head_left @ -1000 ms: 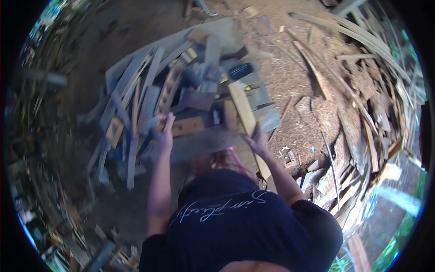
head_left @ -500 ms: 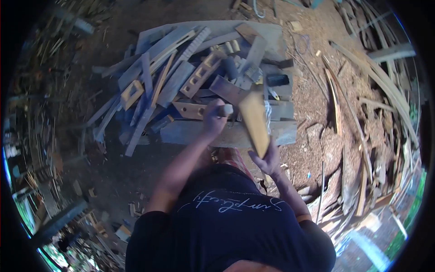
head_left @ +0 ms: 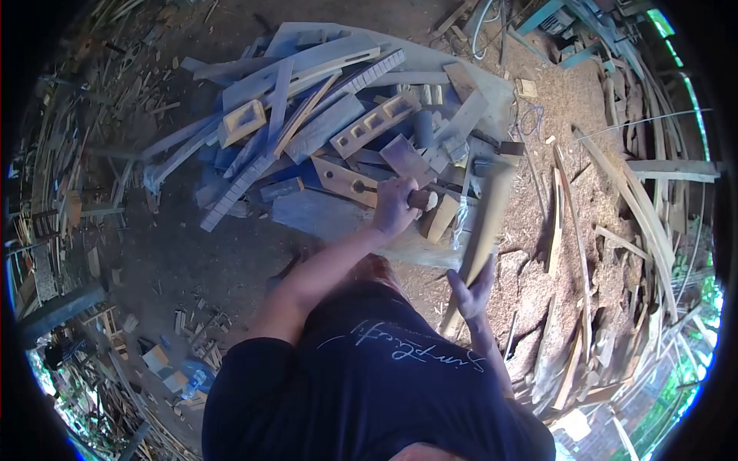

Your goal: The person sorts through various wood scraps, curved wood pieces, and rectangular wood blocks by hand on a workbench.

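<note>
My left hand (head_left: 395,207) is wrapped round the brown handle of a chisel (head_left: 423,200), whose pale butt end points right. Its thin dark shaft reaches left to a round hole in a light wooden board (head_left: 337,178). On the right, my right hand (head_left: 475,293) grips a long wooden club (head_left: 488,219), raised and blurred along its upper part. Between the two hands lies a light wooden block (head_left: 440,218). Whether the chisel tip sits inside the hole cannot be made out.
A low workbench (head_left: 307,217) carries a heap of planks, a block with square holes (head_left: 377,125) and a hollowed block (head_left: 242,123). Wood shavings (head_left: 530,246) cover the ground at right, with long curved boards (head_left: 630,207). Scrap wood lies at left.
The club has swung right and upward, away from the chisel. My left hand appears further right, with the chisel still in it. The whole view has shifted and turned somewhat.
</note>
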